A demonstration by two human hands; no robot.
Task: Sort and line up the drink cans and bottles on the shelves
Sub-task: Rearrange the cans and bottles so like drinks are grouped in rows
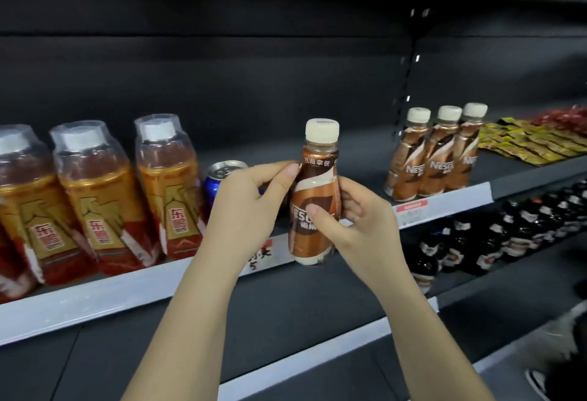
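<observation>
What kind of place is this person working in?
Most likely a shop or convenience store. Dark shelves carry white price-label strips along their edges, identical coffee bottles stand in a row, and snack packets lie beside them.

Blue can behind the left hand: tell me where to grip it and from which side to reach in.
Grip the blue can around its upper wall just below the rim, reaching in from the front and above. It stands upright near the back of the shelf, the gold bottle close on one side and the left hand covering the other, so only its top is open.
</observation>
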